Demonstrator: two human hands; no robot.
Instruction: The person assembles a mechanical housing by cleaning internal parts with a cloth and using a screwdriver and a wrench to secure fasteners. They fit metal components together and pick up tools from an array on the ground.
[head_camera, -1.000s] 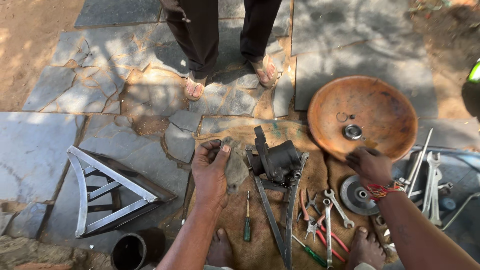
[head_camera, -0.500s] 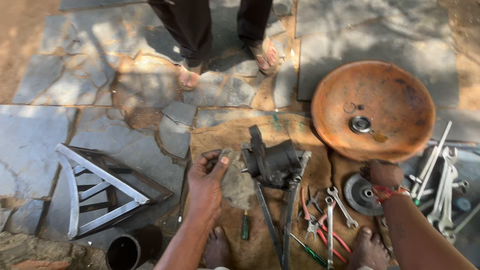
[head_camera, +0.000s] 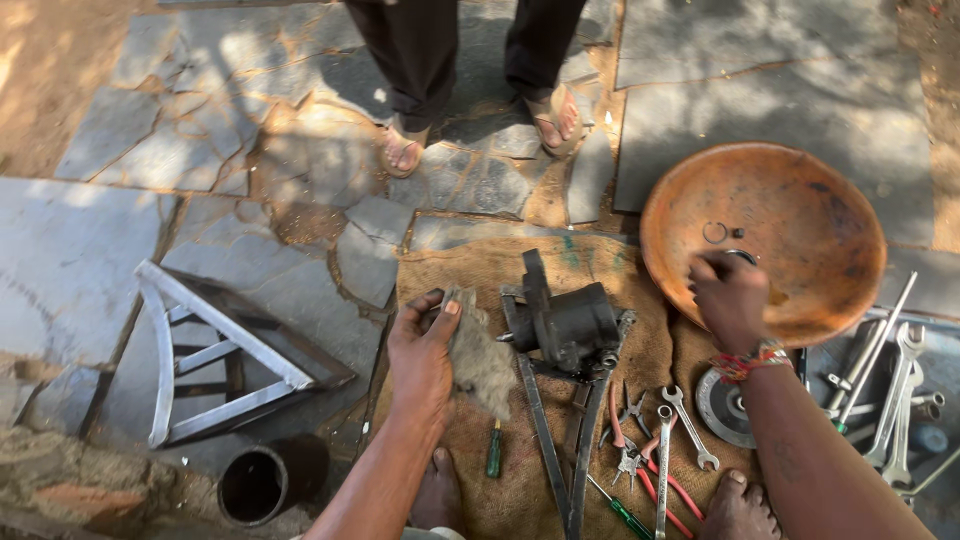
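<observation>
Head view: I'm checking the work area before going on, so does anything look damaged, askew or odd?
The stone paving is cracked into uneven pieces with gaps. The round pan is rust-coloured all over. Tools lie loose on the burlap beside the dark metal part. Nothing looks spilled.

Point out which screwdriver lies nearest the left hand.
The short green-handled screwdriver, just right of the left hand's wrist on the burlap. The other green one lies farther right, near the pliers.

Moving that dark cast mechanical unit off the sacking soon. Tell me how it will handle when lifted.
The dark cast unit looks like solid metal, so probably heavy for its size and fully rigid. Its lumpy body with a bracket sticking up may tip toward one side. It looks grimy, perhaps oily, so it may slip in bare hands. It seems to rest on metal bars.
</observation>
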